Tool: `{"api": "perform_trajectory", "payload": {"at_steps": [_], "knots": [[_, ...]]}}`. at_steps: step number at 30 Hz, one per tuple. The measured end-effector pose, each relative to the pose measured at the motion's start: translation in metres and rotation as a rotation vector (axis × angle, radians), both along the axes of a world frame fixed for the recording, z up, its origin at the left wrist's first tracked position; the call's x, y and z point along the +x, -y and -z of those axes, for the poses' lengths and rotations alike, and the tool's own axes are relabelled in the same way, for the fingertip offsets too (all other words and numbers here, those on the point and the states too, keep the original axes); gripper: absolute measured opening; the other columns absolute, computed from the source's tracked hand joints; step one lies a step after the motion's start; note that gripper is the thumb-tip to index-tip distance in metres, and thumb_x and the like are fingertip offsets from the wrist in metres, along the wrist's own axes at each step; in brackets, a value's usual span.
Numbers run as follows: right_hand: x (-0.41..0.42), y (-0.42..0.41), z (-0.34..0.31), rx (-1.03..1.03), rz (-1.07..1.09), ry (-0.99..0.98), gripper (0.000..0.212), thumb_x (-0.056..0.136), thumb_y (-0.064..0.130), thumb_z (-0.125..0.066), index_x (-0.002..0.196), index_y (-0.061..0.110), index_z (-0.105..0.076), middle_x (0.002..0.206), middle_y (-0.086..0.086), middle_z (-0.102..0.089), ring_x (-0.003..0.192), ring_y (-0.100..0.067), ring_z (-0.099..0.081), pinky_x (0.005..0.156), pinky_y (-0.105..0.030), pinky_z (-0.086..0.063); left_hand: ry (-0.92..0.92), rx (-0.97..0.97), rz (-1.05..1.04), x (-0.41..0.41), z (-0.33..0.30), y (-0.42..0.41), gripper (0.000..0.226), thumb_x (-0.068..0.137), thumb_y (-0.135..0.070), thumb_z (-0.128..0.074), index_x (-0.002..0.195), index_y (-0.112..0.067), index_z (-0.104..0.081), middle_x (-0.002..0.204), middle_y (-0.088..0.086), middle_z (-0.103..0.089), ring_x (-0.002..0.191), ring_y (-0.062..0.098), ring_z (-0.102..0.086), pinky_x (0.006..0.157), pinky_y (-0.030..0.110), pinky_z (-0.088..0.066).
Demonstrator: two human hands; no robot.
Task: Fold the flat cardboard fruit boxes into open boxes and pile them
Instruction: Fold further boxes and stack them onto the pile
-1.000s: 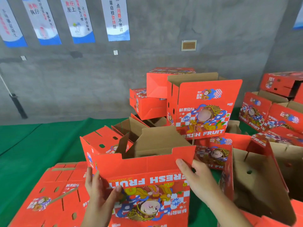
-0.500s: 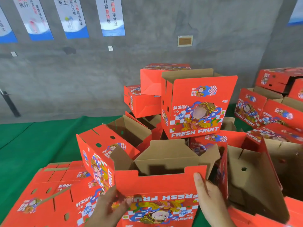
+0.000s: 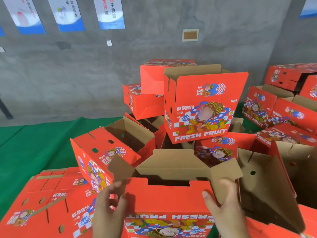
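A: Where is the box (image 3: pixel 169 201) that the person is folding now?

B: It is at the bottom middle of the view, close to the body, with its printed side turned upside down toward the camera. I think it is held like this so that the open end with the flaps faces away and upward.

A: And how do the hands hold it?

B: The left hand (image 3: pixel 109 208) pinches the small brown flap (image 3: pixel 120 170) at the left corner, fingers closed on it. The right hand (image 3: pixel 224 205) grips the right flap (image 3: pixel 224 176), thumb on the red panel, fingers behind the cardboard. Probably both side flaps must be bent before the long back flap (image 3: pixel 173 162).

A: Why are the flat boxes (image 3: pixel 42 203) at the left?

B: They lie just beside the left hand, easy to reach, I guess. The finished boxes (image 3: pixel 204 107) are piled behind, near the grey wall (image 3: pixel 154 48), on the green floor cover (image 3: pixel 34 143).
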State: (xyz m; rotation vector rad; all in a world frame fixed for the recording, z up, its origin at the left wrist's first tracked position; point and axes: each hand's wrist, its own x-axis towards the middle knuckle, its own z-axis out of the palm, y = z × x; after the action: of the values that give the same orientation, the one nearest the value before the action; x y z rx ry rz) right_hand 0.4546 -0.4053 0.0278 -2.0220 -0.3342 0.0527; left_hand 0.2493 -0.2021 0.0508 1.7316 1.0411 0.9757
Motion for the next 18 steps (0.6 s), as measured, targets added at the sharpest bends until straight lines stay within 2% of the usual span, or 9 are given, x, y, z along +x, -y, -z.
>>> {"api": "perform_trajectory", "payload": {"at_steps": [1,3,5,7,9,12,14,15,18], "knots": [[0.001,0.001,0.0,0.007,-0.033,0.005,0.07,0.083,0.019,-0.083,0.139,0.031,-0.043,0.137,0.007,-0.049,0.12,-0.013,-0.05,0.098,-0.035,-0.041,0.013,-0.009,0.042,0.004,0.0,0.0,0.063,0.085,0.008,-0.075,0.097,-0.051,-0.053,0.096,-0.001,-0.061,0.056,0.005,-0.054,0.056,0.025,-0.052],[0.0,0.0,-0.006,-0.042,-0.113,0.102,0.104,0.087,0.01,-0.077,0.16,0.036,-0.007,0.151,0.016,-0.025,0.138,-0.001,-0.027,0.115,-0.033,-0.028,-0.02,0.058,0.12,0.009,0.001,-0.004,0.07,0.088,0.006,-0.072,0.106,-0.056,-0.044,0.094,-0.01,-0.059,0.059,0.007,-0.058,0.054,0.031,-0.053],[-0.004,-0.002,-0.008,-0.118,-0.216,0.203,0.115,0.091,0.003,-0.067,0.158,0.045,0.017,0.152,0.028,-0.014,0.139,0.006,-0.015,0.117,-0.022,-0.013,-0.172,0.249,0.152,0.014,0.003,-0.011,0.07,0.09,-0.002,-0.069,0.141,-0.044,-0.046,0.096,-0.013,-0.061,0.072,0.015,-0.062,0.062,0.034,-0.051],[-0.007,-0.003,-0.003,-0.154,-0.309,0.257,0.119,0.09,-0.01,-0.058,0.156,0.046,0.024,0.161,0.028,-0.011,0.144,0.011,-0.013,0.113,-0.005,-0.006,-0.338,0.429,0.19,0.017,-0.002,-0.017,0.07,0.082,-0.003,-0.058,0.151,-0.017,-0.05,0.095,0.001,-0.066,0.078,0.027,-0.063,0.067,0.042,-0.052],[-0.007,0.0,0.0,-0.153,-0.347,0.271,0.116,0.086,-0.019,-0.052,0.16,0.04,0.015,0.162,0.025,-0.019,0.144,0.017,-0.01,0.112,-0.003,-0.011,-0.433,0.57,0.293,0.017,-0.002,-0.022,0.071,0.071,-0.004,-0.053,0.14,-0.014,-0.062,0.086,0.004,-0.065,0.077,0.03,-0.064,0.066,0.045,-0.055],[-0.004,0.006,0.003,-0.215,-0.407,0.292,0.102,0.086,-0.017,-0.051,0.156,0.047,-0.015,0.162,0.029,-0.018,0.149,0.008,-0.011,0.124,-0.026,-0.02,-0.442,0.506,0.376,0.014,-0.002,-0.028,0.041,0.08,-0.028,-0.056,0.117,-0.028,-0.073,0.081,-0.018,-0.055,0.079,0.014,-0.057,0.073,0.043,-0.05],[-0.002,0.009,0.003,-0.239,-0.471,0.32,0.093,0.086,-0.015,-0.051,0.151,0.047,-0.028,0.162,0.031,-0.017,0.152,0.004,-0.007,0.125,-0.028,-0.017,-0.45,0.541,0.401,0.018,-0.002,-0.03,0.011,0.086,-0.042,-0.054,0.092,-0.038,-0.062,0.08,-0.02,-0.054,0.08,0.008,-0.053,0.074,0.041,-0.046],[-0.001,0.011,0.004,-0.237,-0.507,0.319,0.088,0.087,-0.013,-0.053,0.15,0.046,-0.034,0.162,0.031,-0.018,0.153,0.004,-0.005,0.124,-0.026,-0.015,-0.458,0.549,0.405,0.024,-0.004,-0.029,0.011,0.091,-0.045,-0.051,0.088,-0.037,-0.058,0.078,-0.019,-0.056,0.079,0.008,-0.054,0.073,0.04,-0.045],[0.005,0.018,0.007,-0.261,-0.576,0.337,0.058,0.095,0.015,-0.066,0.144,0.042,-0.052,0.158,0.032,-0.026,0.153,0.004,-0.003,0.117,-0.014,-0.005,-0.55,0.628,0.359,0.047,0.004,-0.032,0.028,0.098,-0.041,-0.05,0.122,-0.039,-0.065,0.082,-0.004,-0.07,0.079,0.024,-0.065,0.07,0.04,-0.048]]}}
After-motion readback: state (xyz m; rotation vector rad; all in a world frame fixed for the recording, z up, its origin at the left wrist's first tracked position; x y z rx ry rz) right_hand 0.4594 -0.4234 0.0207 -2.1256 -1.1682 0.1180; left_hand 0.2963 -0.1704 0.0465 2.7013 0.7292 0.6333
